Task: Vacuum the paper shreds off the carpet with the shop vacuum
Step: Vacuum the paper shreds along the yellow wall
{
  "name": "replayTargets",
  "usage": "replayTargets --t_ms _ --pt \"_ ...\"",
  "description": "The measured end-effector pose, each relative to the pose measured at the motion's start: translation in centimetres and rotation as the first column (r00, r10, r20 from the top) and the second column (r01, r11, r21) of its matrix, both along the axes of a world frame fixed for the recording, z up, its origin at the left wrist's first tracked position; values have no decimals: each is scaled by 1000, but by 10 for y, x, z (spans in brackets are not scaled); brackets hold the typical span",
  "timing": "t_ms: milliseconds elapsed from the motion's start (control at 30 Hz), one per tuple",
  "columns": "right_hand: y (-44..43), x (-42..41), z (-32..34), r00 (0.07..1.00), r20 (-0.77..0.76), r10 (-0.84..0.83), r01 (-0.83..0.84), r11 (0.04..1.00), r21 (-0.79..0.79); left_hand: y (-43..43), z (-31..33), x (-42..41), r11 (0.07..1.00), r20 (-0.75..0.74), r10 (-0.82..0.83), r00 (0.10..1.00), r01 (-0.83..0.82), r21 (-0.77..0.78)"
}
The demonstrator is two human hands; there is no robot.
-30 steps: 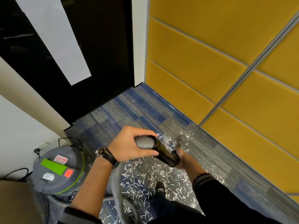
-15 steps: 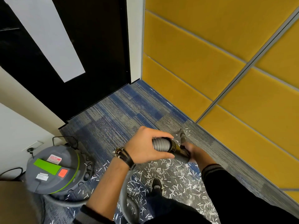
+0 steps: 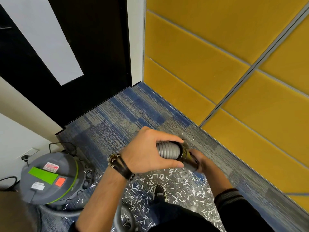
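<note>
My left hand [image 3: 148,153] grips the grey ribbed hose [image 3: 168,150] of the shop vacuum near its end, where a dark cuff [image 3: 184,154] joins it. My right hand [image 3: 199,160] holds the dark wand just past that cuff; the nozzle tip is hidden behind my hands. White paper shreds [image 3: 184,186] lie scattered over the blue-grey carpet [image 3: 117,118] below my hands and around my shoe [image 3: 159,192]. The grey shop vacuum [image 3: 50,178] with a green stripe sits at the lower left.
A yellow padded wall [image 3: 217,56] runs along the right. A black door [image 3: 92,56] closes the far left side. A power cord [image 3: 60,145] leads from the vacuum to a wall outlet [image 3: 25,157]. More hose [image 3: 118,215] loops on the floor near my feet.
My view has swung left and down. Both hands with the hose have shifted right and farther out toward the yellow wall; fewer shreds lie near the wall than a second ago.
</note>
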State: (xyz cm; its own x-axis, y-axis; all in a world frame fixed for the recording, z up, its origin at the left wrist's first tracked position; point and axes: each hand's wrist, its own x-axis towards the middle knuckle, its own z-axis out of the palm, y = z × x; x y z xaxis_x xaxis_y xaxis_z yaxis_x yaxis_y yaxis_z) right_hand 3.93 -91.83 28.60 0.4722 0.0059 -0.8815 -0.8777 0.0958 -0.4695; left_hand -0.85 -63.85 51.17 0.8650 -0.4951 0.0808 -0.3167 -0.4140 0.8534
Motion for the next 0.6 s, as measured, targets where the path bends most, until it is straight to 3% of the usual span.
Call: replayTargets --t_ms 233,467,600 --pt "-30 23 -20 998 -42 -46 41 993 -112 -34 -35 19 993 -46 -7 999 13 120" --pt "-27 28 -32 984 -155 -93 92 996 -12 -36 -38 20 990 -70 -41 997 50 134" --pt "9 28 -36 988 -139 -71 79 996 49 -7 -21 25 998 -87 3 996 3 68"
